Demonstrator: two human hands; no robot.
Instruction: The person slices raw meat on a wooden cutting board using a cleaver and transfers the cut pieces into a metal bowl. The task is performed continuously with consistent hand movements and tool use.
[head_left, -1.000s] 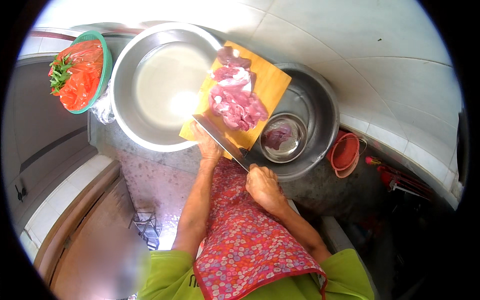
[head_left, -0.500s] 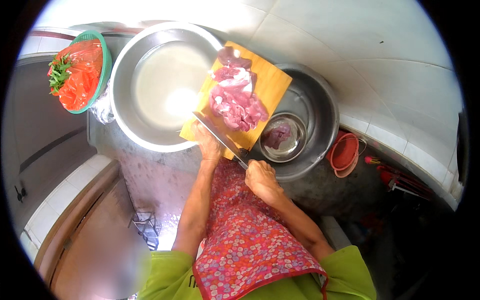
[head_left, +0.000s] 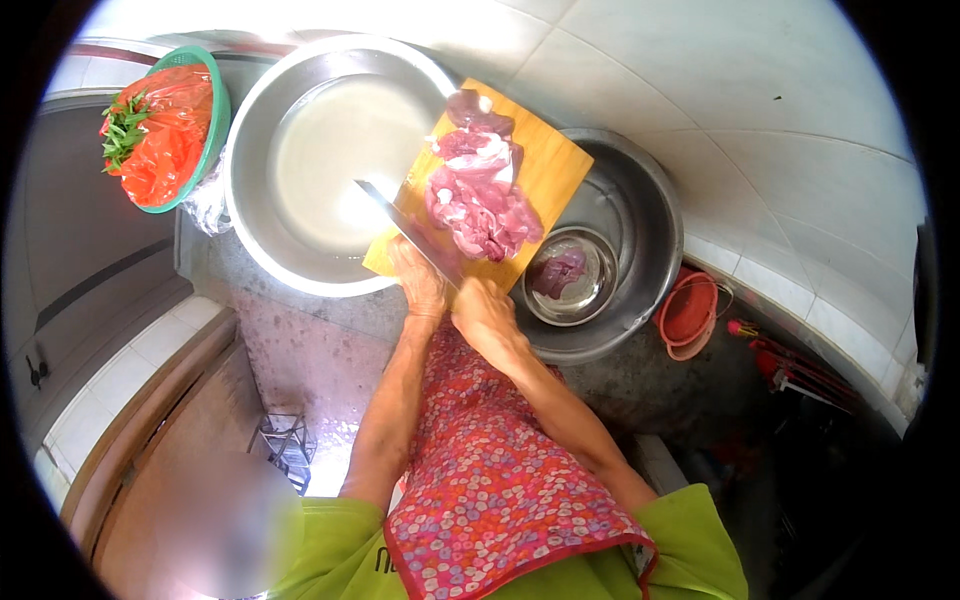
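Right hand (head_left: 484, 314) grips a knife (head_left: 410, 230) near a basin (head_left: 246, 235) of cloudy water (head_left: 335, 150) and a bowl (head_left: 590, 293) of meat (head_left: 558, 274)

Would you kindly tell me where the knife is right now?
In the head view, the knife is just left of centre, in the right hand, close by the left hand, its tip showing past the cutting board against the left basin.
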